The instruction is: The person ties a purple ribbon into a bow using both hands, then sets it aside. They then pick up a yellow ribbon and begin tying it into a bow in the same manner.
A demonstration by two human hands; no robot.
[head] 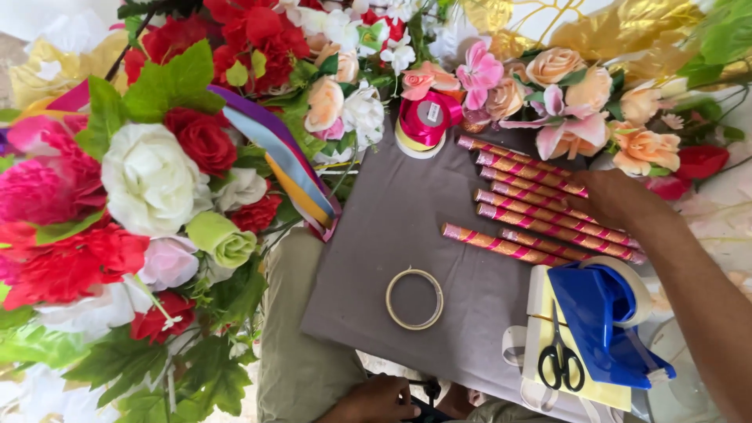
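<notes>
Resting flat on grey cloth board [407,235], right hand [619,200], open grip, touching seven finished pink-and-gold wrapped sticks [540,215] beside blue tape dispenser [607,325]; left hand [376,401], grip unclear, near lap; thin tape ring [414,298] and black scissors [561,362] lying unused.

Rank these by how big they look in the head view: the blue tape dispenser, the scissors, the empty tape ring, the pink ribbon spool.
1. Blue tape dispenser
2. Tape ring and pink ribbon spool: look alike, not ranked
3. Scissors, roughly; it lies nearer the camera
</notes>
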